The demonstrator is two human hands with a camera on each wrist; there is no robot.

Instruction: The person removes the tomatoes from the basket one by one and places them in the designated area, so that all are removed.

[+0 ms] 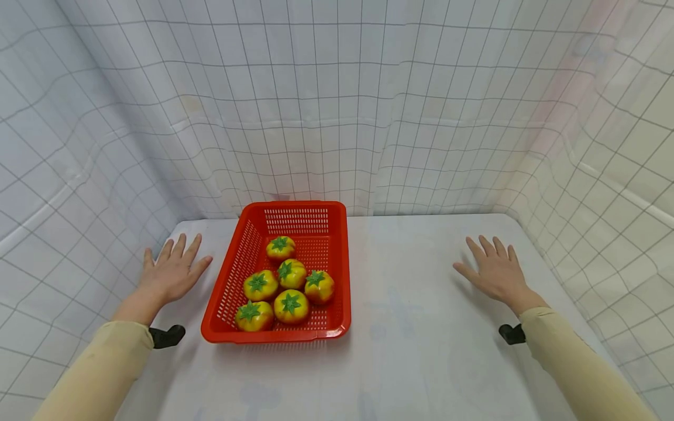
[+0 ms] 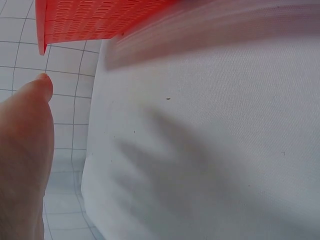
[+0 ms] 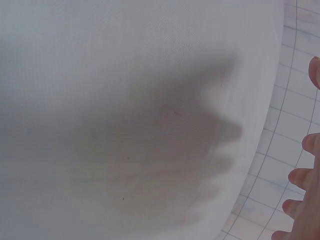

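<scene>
A red plastic basket [image 1: 346,269] with slotted walls stands on the table, left of the middle. In it lie several shiny yellow-and-red fruits [image 1: 291,306], tomato-like or persimmon-like, each with a green star-shaped top. Just left of the basket, my left hand [image 1: 168,273] is held palm down with fingers spread, touching nothing; its thumb [image 2: 37,92] shows in the left wrist view beside the basket wall [image 2: 85,20]. Far to the right, my right hand [image 1: 497,273] also has straight, spread fingers and holds nothing. Both hands cast shadows on the table and appear raised above it.
The white table [image 1: 411,327] reaches back to a white curtain [image 1: 337,117] with a dark grid, which also hangs along both sides. Black wrist-worn pieces [image 1: 168,337] stick out at the cuffs of the beige sleeves [image 1: 100,374].
</scene>
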